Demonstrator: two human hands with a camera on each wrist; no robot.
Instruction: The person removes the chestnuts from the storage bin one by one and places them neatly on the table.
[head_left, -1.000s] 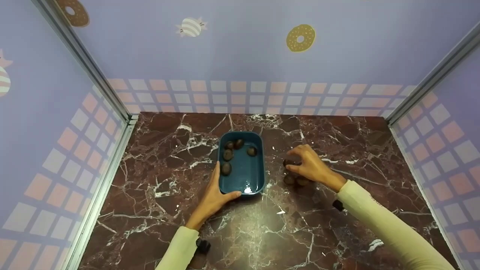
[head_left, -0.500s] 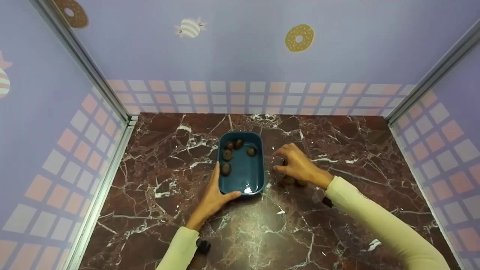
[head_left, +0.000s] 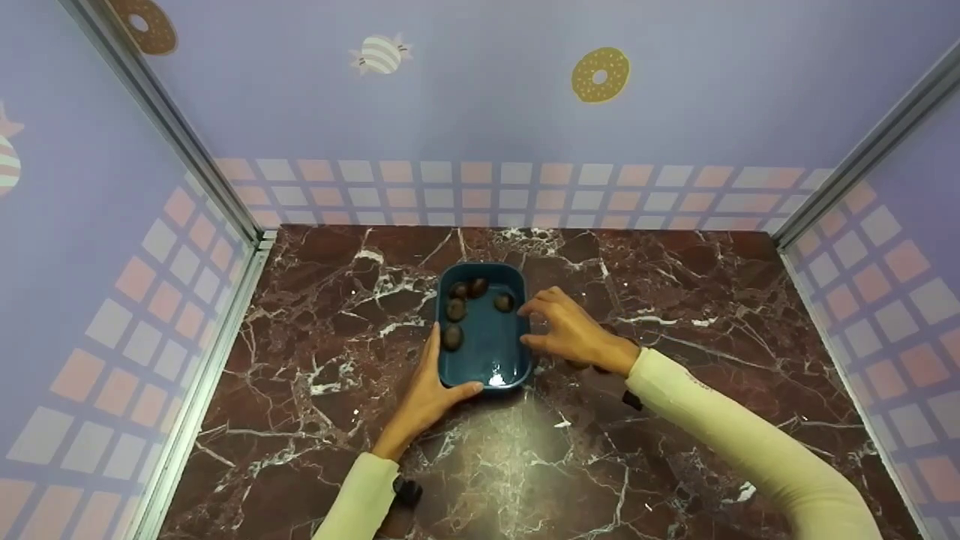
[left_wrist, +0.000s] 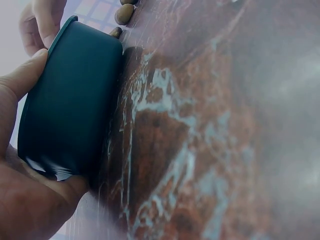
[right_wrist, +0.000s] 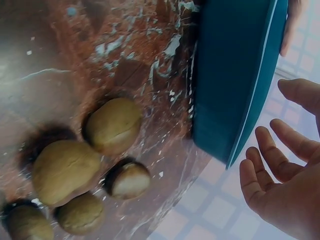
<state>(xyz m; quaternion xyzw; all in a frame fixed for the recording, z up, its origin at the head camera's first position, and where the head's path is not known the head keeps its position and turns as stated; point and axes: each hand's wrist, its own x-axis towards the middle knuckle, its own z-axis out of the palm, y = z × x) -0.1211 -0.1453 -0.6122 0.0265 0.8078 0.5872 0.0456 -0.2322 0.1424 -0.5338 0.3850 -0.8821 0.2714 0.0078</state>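
A teal rectangular box (head_left: 484,356) stands on the marble tabletop, several smooth, round brown pieces (head_left: 456,310) lying in it, mostly along its left side. At its near left corner my left hand (head_left: 426,394) holds it, thumb along the near wall and fingers on the left side. My right hand (head_left: 570,330) is at the right rim, thumb and fingers spread apart and loosely bent. In the right wrist view nothing shows between them. More brown pieces (right_wrist: 115,125) sit on the tabletop below that hand, one with a pale patch; in the head view hand and wrist partly cover them.
Purple patterned walls (head_left: 487,112) enclose the marble tabletop (head_left: 337,315) at the back and on both sides. Metal rails (head_left: 202,390) run along the left edge. A dark wrist device (head_left: 407,491) sits by the left sleeve.
My right hand has moved left from over the loose brown pieces to the box's right rim. The left hand and the box have stayed in place.
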